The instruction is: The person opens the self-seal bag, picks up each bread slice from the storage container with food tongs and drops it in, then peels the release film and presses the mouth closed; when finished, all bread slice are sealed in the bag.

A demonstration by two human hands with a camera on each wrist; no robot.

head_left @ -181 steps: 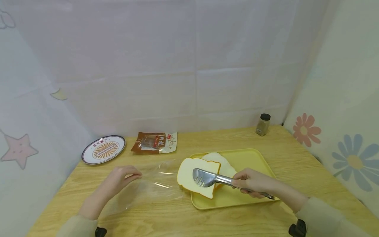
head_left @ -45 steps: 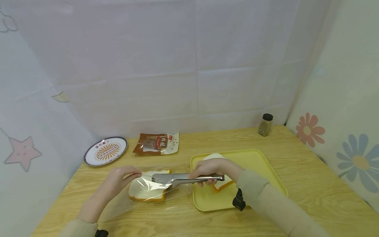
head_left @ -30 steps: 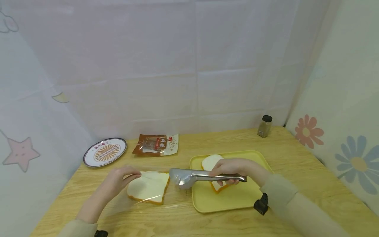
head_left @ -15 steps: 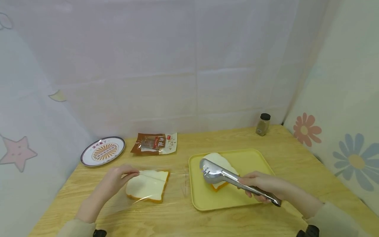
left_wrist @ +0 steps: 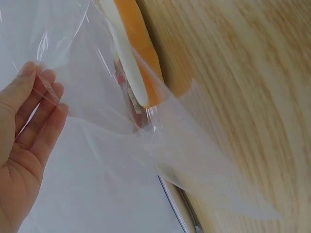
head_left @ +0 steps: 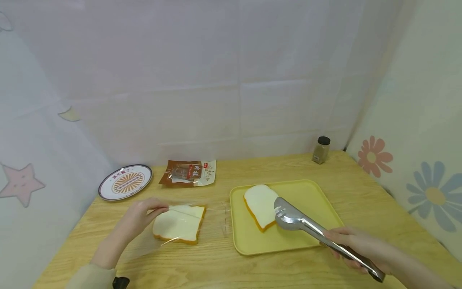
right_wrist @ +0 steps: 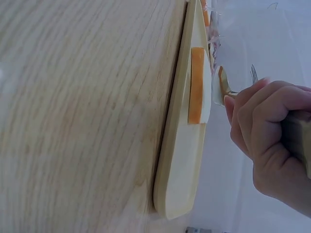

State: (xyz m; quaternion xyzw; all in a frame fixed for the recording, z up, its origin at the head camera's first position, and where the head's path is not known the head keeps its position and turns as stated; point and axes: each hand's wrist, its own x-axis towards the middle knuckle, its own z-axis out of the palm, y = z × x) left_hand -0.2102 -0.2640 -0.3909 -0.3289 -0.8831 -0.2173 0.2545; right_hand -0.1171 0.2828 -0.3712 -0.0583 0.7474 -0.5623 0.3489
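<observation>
My left hand (head_left: 138, 220) pinches the edge of a clear plastic bag (left_wrist: 112, 155) between thumb and fingertips, lifting its top layer. Inside the bag lies a white bread slice (head_left: 179, 225) with an orange-brown crust. With my right hand (head_left: 361, 247) I grip metal tongs (head_left: 314, 228) by the handle. Their two heads hang over the yellow tray (head_left: 310, 196), spread apart in the right wrist view with nothing between them. Just left of the tong heads, a second bread slice (head_left: 259, 204) lies flat on the tray.
A patterned plate (head_left: 125, 182) stands at the back left of the wooden table (head_left: 202, 267). Beside it lies a brown and white food packet (head_left: 187, 173). A small jar with a black lid (head_left: 321, 150) is at the back right, near the cloth wall.
The slice once gripped in the tongs over the tray now lies in the bag. My right hand has drawn the tongs out and moved right, over the tray; my left hand keeps its pinch.
</observation>
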